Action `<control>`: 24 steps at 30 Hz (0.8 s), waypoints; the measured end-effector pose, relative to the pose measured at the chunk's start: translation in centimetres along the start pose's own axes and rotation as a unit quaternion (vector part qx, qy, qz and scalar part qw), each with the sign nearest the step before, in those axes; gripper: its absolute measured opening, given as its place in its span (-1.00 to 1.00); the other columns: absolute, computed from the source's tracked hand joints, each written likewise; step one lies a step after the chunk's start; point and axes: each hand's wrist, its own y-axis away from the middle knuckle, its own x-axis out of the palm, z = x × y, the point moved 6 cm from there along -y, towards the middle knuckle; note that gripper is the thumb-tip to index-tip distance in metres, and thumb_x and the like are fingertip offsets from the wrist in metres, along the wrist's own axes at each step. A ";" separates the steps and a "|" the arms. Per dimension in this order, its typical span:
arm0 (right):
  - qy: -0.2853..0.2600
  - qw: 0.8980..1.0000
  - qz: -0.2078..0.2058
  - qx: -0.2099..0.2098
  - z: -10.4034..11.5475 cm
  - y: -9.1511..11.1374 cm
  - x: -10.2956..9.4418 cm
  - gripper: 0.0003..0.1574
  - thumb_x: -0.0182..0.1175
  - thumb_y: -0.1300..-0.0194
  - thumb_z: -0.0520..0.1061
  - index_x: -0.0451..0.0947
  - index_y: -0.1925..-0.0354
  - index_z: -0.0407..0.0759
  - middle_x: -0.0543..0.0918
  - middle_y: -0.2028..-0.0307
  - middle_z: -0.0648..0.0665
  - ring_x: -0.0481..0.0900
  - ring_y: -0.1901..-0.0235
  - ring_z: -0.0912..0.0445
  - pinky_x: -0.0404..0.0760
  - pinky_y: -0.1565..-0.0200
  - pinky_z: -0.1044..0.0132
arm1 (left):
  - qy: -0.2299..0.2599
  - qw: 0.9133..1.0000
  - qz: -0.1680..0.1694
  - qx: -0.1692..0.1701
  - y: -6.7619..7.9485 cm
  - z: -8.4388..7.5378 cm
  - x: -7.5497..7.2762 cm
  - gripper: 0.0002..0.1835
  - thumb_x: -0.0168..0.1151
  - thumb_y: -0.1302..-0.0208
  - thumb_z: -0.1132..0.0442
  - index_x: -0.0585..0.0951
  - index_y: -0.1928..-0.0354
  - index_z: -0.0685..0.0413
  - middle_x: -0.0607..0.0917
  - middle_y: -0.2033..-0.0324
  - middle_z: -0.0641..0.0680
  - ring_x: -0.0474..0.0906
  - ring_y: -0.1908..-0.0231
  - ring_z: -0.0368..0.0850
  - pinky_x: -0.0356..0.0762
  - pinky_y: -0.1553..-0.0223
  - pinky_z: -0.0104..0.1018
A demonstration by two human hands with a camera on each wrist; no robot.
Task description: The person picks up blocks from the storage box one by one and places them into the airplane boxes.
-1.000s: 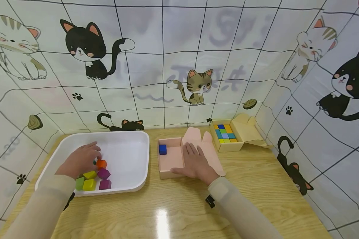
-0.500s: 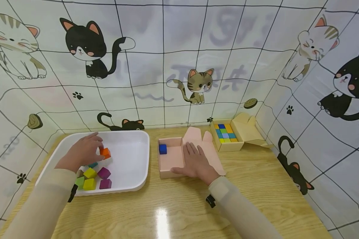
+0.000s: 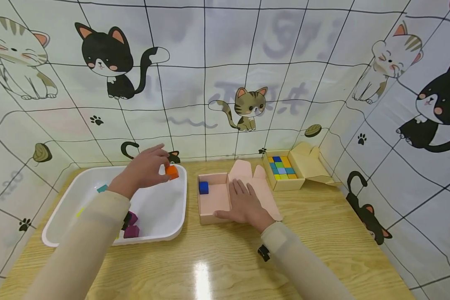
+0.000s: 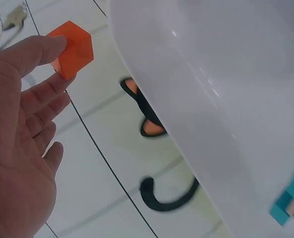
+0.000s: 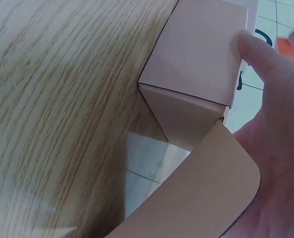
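My left hand (image 3: 144, 168) pinches an orange block (image 3: 172, 172) between thumb and fingers, above the right rear part of the white tray (image 3: 161, 208). In the left wrist view the orange block (image 4: 75, 47) sits at the thumb tip, and the other fingers are loosely spread. My right hand (image 3: 245, 206) lies with straight fingers on the pink cardboard box (image 3: 207, 220), where the folded-back lid meets it. The right thumb (image 5: 256, 49) touches the front wall's top edge. Inside, one blue cube (image 3: 203, 188) stands in the far left corner.
Purple blocks (image 3: 131, 231) and a teal block (image 3: 102, 188) lie in the tray; my left sleeve (image 3: 93, 233) hides others. A yellow box (image 3: 285, 185) filled with coloured blocks stands at the back right, lid open. A cat-print sheet (image 3: 187, 83) rises behind the table (image 3: 225, 258).
My left hand has lifted the orange block from the pile and carried it right and toward the back of the tray. My right hand has stayed in place on the pink box.
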 end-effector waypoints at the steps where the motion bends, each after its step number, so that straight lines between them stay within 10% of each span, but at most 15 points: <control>1: 0.000 1.000 0.000 0.001 0.0 0.0 0.0 0.45 -0.21 0.10 0.73 -0.24 -0.42 -0.19 -0.12 -0.44 -0.17 -0.19 -0.44 -0.02 -0.18 -0.42 0.00 | 0.001 1.000 -0.001 0.005 -0.6 -0.8 0.0 -0.80 0.30 0.01 0.02 0.65 0.39 -0.05 0.52 -0.11 0.08 0.04 -0.37 0.12 0.08 -0.33 0.10; 12: 0.001 1.000 0.000 0.004 -0.2 -0.2 0.2 0.43 -0.20 0.09 0.72 -0.21 -0.42 -0.19 -0.10 -0.44 -0.18 -0.16 -0.44 -0.04 -0.16 -0.42 -0.02 | 0.002 0.999 0.020 0.028 -5.3 -7.3 2.7 -0.70 0.28 -0.02 -0.09 0.67 0.31 -0.06 0.50 -0.15 0.03 0.01 -0.40 0.03 0.04 -0.38 -0.01; 24: 0.004 1.000 0.003 0.004 0.0 -0.2 0.2 0.46 -0.23 0.12 0.75 -0.24 -0.43 -0.17 -0.12 -0.44 -0.17 -0.18 -0.44 -0.02 -0.18 -0.42 -0.01 | -0.079 0.994 0.052 0.056 -6.7 -9.6 7.9 -0.66 0.29 -0.02 -0.13 0.67 0.37 -0.01 0.42 -0.19 0.00 -0.06 -0.41 -0.02 -0.08 -0.42 -0.13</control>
